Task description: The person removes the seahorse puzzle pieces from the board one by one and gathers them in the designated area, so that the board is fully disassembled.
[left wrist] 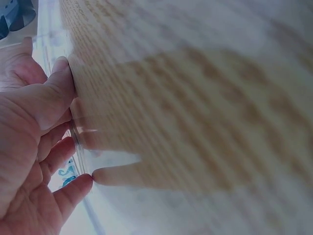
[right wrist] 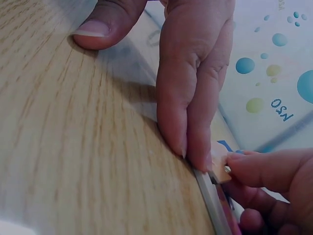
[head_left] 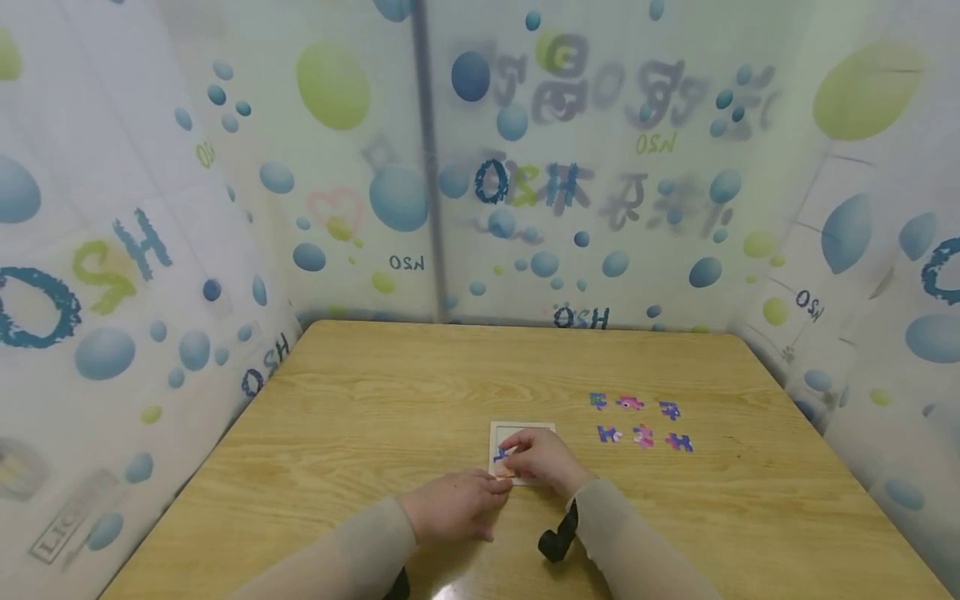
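My right hand (head_left: 546,457) is over a small light-framed puzzle tray (head_left: 522,425) on the table. In the right wrist view its thumb and fingers pinch a peach and blue jigsaw piece (right wrist: 220,169), tilted up at the tray's near edge. My left hand (head_left: 456,505) lies at the tray's lower left corner, fingers straight and close together, thumb apart. Its fingertips (right wrist: 203,159) are right at the piece and the tray edge. Much of the tray's inside is hidden by my right hand.
Several loose jigsaw pieces (head_left: 642,436), purple, pink and blue, lie in two rows to the right of the tray on the wooden table (head_left: 375,392). A patterned curtain (head_left: 360,167) surrounds the table at the back and both sides. A black strap (head_left: 558,537) hangs at my right wrist.
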`<state>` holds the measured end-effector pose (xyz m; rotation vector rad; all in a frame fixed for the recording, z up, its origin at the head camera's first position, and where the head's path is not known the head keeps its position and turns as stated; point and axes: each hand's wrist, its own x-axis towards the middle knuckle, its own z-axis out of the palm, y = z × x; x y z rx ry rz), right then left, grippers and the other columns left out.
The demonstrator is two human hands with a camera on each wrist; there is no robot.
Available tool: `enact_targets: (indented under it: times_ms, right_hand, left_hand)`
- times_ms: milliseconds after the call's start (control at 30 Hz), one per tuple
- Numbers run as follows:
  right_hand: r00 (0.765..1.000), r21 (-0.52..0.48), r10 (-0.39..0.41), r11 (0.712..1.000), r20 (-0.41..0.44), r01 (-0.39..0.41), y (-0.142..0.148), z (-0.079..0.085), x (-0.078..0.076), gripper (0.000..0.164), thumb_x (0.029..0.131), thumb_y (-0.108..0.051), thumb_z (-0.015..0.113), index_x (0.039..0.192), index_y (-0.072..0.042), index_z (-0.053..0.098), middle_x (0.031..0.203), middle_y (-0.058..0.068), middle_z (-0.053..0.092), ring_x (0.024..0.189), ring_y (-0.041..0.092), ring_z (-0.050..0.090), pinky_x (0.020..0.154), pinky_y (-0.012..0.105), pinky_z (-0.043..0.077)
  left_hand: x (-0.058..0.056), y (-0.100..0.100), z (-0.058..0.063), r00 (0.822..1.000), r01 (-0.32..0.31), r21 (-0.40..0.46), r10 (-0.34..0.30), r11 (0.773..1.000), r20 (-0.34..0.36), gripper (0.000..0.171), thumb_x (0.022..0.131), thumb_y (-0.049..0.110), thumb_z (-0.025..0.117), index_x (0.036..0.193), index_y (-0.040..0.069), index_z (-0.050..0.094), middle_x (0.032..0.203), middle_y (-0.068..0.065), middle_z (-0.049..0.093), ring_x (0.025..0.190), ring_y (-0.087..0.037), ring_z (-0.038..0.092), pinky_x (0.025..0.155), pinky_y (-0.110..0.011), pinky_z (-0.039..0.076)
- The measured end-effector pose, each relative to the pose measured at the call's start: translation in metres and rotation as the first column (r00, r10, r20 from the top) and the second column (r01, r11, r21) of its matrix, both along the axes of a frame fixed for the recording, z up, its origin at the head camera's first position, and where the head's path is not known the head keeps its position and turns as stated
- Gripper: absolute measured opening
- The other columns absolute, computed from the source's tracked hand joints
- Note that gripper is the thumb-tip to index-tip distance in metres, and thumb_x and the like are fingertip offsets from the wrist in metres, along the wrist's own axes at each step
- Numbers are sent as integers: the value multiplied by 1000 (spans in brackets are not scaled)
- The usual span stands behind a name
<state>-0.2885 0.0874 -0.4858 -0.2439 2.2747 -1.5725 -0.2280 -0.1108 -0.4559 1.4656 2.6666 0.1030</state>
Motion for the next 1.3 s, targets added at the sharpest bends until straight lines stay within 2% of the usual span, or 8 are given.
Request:
enact_targets:
  times_ms: [167, 433, 567, 867, 1133, 1233, 1300]
  right_hand:
    - [1000, -14, -14, 1000, 20, 14, -1, -1, 0, 20, 83, -6, 72, 103, -6, 71, 82, 4, 61, 65, 12, 54, 56, 21, 47]
    - [1000, -19, -12, 1000, 27, 12, -1, 2, 1, 20, 84, -6, 72, 104, -5, 70, 81, 4, 61, 64, 12, 54, 55, 20, 46]
    - [1000, -17, -11, 1000, 18, 12, 0, 1, 0, 21, 84, -7, 72, 105, -5, 70, 80, 4, 61, 63, 11, 54, 55, 20, 46]
    - [999, -99, -24, 995, 47, 28, 1, 4, 0, 23, 84, -6, 71, 107, -3, 71, 76, 2, 60, 61, 11, 53, 55, 20, 48]
    - [994, -169, -55, 983, 97, 71, 5, 8, -1, 28, 85, -8, 71, 112, -1, 68, 77, 2, 61, 55, 10, 48, 53, 20, 47]
    - [993, -189, -61, 979, 103, 79, 9, 8, -2, 31, 85, -10, 72, 114, 0, 67, 82, 3, 63, 61, 12, 51, 56, 22, 48]
    - [990, -194, -79, 976, 121, 101, 12, 9, -2, 33, 85, -13, 73, 115, -1, 67, 91, 4, 64, 71, 15, 54, 62, 24, 48]
  left_hand:
    - [1, 0, 0, 1000, 2, 2, -2, 1000, 0, 56, 90, 36, 66, 134, 3, 55, 140, -8, 52, 126, -20, 50, 106, -30, 39]
    - [2, 1, 3, 998, -37, -7, 37, 999, 44, 57, 90, 35, 66, 137, 4, 53, 142, -5, 51, 128, -17, 47, 107, -28, 37]
    - [3, 2, 4, 998, -43, -18, 44, 999, 44, 57, 90, 35, 66, 137, 5, 53, 142, -4, 50, 129, -17, 47, 108, -28, 36]
    - [4, 2, 6, 996, -69, -27, 70, 997, 52, 59, 90, 36, 66, 139, 6, 52, 143, -3, 49, 130, -18, 46, 109, -28, 36]
    - [2, 1, 3, 999, -44, -11, 44, 999, 32, 59, 90, 36, 65, 138, 5, 52, 144, -4, 48, 127, -19, 48, 107, -29, 38]
    - [3, 2, 4, 997, -59, -22, 60, 998, 42, 59, 90, 37, 65, 139, 6, 51, 145, -2, 46, 128, -19, 47, 107, -30, 38]
    - [3, 2, 4, 996, -72, -30, 73, 997, 53, 60, 90, 38, 65, 139, 7, 51, 146, -1, 45, 129, -19, 47, 108, -30, 37]
